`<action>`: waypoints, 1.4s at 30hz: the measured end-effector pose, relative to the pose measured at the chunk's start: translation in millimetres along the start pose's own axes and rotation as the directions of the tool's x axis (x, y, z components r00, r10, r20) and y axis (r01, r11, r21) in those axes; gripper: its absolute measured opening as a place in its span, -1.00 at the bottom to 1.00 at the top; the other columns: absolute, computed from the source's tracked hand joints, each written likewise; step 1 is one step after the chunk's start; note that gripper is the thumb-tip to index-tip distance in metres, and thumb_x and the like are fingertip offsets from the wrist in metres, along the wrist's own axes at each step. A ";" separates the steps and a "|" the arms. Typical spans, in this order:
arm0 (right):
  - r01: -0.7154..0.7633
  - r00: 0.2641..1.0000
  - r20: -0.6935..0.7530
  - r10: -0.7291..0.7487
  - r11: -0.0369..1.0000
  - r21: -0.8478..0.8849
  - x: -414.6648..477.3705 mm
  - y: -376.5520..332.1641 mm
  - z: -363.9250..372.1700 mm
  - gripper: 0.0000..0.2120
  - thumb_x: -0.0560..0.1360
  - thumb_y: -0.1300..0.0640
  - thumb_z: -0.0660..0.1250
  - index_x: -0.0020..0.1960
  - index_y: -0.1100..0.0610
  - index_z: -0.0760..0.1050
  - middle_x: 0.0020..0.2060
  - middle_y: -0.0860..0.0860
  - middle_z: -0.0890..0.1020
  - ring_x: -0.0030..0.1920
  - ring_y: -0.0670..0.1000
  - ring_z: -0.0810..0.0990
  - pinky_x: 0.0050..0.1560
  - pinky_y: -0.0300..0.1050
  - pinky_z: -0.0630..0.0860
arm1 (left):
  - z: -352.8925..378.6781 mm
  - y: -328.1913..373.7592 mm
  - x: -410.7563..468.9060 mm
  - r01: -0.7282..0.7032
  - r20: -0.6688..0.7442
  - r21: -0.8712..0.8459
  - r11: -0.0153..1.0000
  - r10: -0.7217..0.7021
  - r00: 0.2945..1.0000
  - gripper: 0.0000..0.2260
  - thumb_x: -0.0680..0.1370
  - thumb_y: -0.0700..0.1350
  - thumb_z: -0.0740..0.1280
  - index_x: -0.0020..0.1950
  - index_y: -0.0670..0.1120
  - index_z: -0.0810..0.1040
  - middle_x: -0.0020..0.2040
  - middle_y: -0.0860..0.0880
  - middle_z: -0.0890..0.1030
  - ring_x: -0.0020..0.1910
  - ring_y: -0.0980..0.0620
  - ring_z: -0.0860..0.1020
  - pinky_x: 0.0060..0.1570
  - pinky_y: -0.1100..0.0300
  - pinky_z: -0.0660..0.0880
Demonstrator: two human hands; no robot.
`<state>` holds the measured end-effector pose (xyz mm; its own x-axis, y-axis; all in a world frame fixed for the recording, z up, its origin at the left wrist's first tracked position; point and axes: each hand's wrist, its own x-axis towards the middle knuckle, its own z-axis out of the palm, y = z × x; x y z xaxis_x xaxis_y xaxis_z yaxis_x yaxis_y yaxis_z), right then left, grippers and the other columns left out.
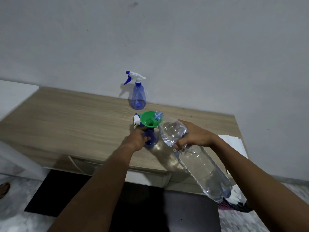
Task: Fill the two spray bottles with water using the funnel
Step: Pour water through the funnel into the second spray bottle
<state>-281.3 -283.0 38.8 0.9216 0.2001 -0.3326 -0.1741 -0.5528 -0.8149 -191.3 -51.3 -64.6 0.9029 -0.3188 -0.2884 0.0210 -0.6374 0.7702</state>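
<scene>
Two hands are in view. Nearest, the one clear water bottle (pixel 200 163) lies tilted, its long axis running from its base at 5 o'clock to its blue-ringed mouth at 11 o'clock. The mouth rests over the right rim of the funnel. The right hand (pixel 194 136) grips the bottle's upper body from above, fingers curled round it and the thumb pressed on its near side.

At 9 o'clock from that hand, the left hand (pixel 138 139) holds the near spray bottle (pixel 151 138), fingers wrapped round its narrow upper part. This blue bottle stands upright on the wooden table (pixel 66 118), near the table's middle. The single green funnel (pixel 151 121) sits in its neck, wide mouth up.

One loose white-and-blue trigger head (pixel 137 122) lies on the table at 10 o'clock from the funnel, just beside it. White papers (pixel 232 143) lie at the table's 3 o'clock edge.

Farther off, at 12 o'clock, the far spray bottle (pixel 138 96) stands upright close to the wall (pixel 167 47). Its trigger head is fitted and its nozzle points to 9 o'clock. That makes two spray bottles.
</scene>
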 end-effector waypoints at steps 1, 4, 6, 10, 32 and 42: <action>-0.004 1.000 0.009 0.004 1.000 -0.003 -0.1 -0.3 -0.4 -0.39 0.32 0.22 0.61 0.28 0.01 0.46 -0.01 0.11 0.71 -0.14 0.04 0.71 -0.25 -0.05 0.62 | 0.2 0.0 0.1 0.001 0.000 0.000 1.000 -0.001 1.000 -0.60 0.55 -0.18 0.40 0.40 -0.04 0.50 0.24 -0.07 0.60 0.21 -0.10 0.55 0.21 0.08 0.45; -0.016 1.000 0.026 0.017 1.000 -0.010 0.7 0.8 -1.6 -0.35 0.24 0.12 0.62 0.27 -0.01 0.47 -0.02 0.11 0.69 -0.20 -0.05 0.65 -0.32 -0.12 0.55 | 0.6 0.5 0.6 0.007 0.003 -0.017 1.000 -0.006 1.000 -0.59 0.56 -0.20 0.39 0.41 -0.06 0.49 0.20 -0.05 0.59 0.19 -0.07 0.53 0.13 0.18 0.39; -0.027 0.999 0.025 0.027 0.999 -0.020 0.8 -0.1 -2.8 -0.33 0.21 0.08 0.61 0.27 -0.02 0.47 -0.01 0.10 0.69 -0.19 -0.07 0.64 -0.31 -0.11 0.56 | 0.5 0.7 1.1 0.009 0.002 -0.009 1.000 -0.009 1.000 -0.60 0.56 -0.19 0.40 0.39 -0.06 0.50 0.24 -0.06 0.60 0.21 -0.09 0.54 0.16 0.15 0.41; -0.027 0.999 0.046 0.028 1.000 -0.012 2.2 -0.4 -5.2 -0.36 0.23 0.07 0.60 0.27 -0.01 0.47 -0.10 0.04 0.66 -0.29 -0.11 0.59 -0.37 -0.14 0.50 | 0.4 -0.7 1.8 0.029 -0.002 0.014 0.999 -0.029 1.000 -0.63 0.54 -0.14 0.40 0.35 -0.01 0.53 0.21 -0.06 0.63 0.17 -0.12 0.57 0.23 0.01 0.48; -0.144 0.979 0.125 0.162 0.980 -0.141 9.8 -0.5 -13.8 -0.16 0.17 -0.14 0.60 0.31 0.29 0.51 0.00 0.31 0.66 -0.16 0.07 0.58 -0.22 -0.06 0.57 | 0.4 -4.3 2.6 0.012 0.003 0.013 1.000 -0.012 1.000 -0.59 0.56 -0.16 0.39 0.41 -0.01 0.49 0.26 -0.07 0.60 0.20 -0.11 0.55 0.17 0.10 0.45; -0.141 0.979 0.128 0.156 0.983 -0.118 6.6 -6.3 -16.7 -0.28 0.21 -0.05 0.61 0.32 0.09 0.51 0.04 0.35 0.65 -0.16 0.11 0.61 -0.15 0.04 0.64 | 1.1 -3.9 3.0 0.013 0.007 0.003 1.000 -0.013 1.000 -0.60 0.57 -0.19 0.37 0.40 -0.01 0.49 0.27 -0.07 0.60 0.22 -0.12 0.55 0.25 0.00 0.47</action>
<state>-268.3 -291.7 49.6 0.8309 0.2136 -0.5137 -0.2599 -0.6674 -0.6979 -189.1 -50.5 -69.1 0.8995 -0.3157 -0.3021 0.0312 -0.6432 0.7650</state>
